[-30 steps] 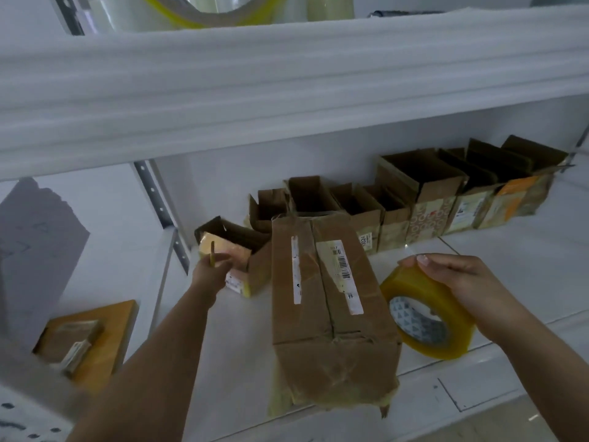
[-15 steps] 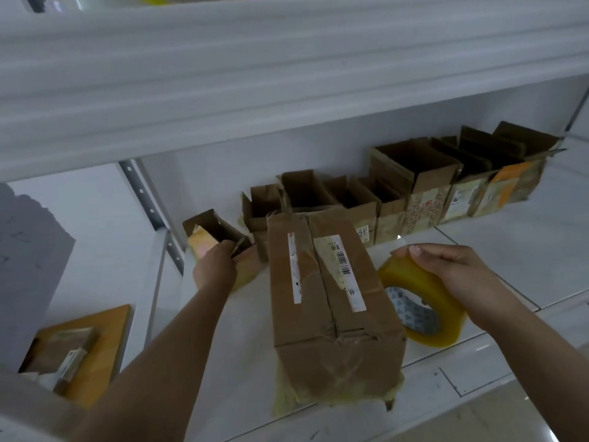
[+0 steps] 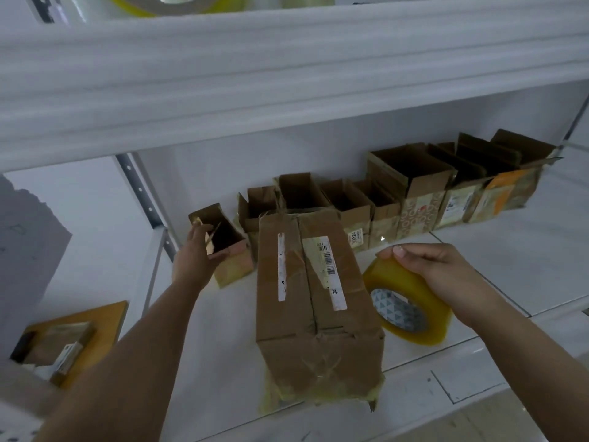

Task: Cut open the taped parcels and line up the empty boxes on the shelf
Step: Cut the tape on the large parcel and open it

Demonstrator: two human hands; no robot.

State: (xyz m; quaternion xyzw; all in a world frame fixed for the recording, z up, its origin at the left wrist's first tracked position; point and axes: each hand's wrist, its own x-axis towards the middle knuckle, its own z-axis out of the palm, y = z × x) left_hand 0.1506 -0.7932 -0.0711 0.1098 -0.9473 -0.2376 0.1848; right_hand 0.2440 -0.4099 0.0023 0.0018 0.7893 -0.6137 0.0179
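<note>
A large taped brown parcel [image 3: 315,301] lies lengthwise in the middle of the white shelf [image 3: 526,250], its near end crumpled. My left hand [image 3: 196,256] grips the near wall of a small open cardboard box [image 3: 228,247] standing at the left end of a row of open empty boxes [image 3: 411,193] along the back wall. My right hand [image 3: 446,275] holds the top of a big roll of yellowish packing tape [image 3: 411,311] standing on edge just right of the parcel.
An upper shelf board [image 3: 287,74] hangs overhead with tape rolls [image 3: 178,3] on it. A perforated upright [image 3: 140,189] stands left of the boxes. Lower left, a small parcel [image 3: 60,349] rests on an orange board [image 3: 105,320].
My left hand has set the small open box upright and pushed it back toward the left end of the row. The right hand and tape roll have stayed in place.
</note>
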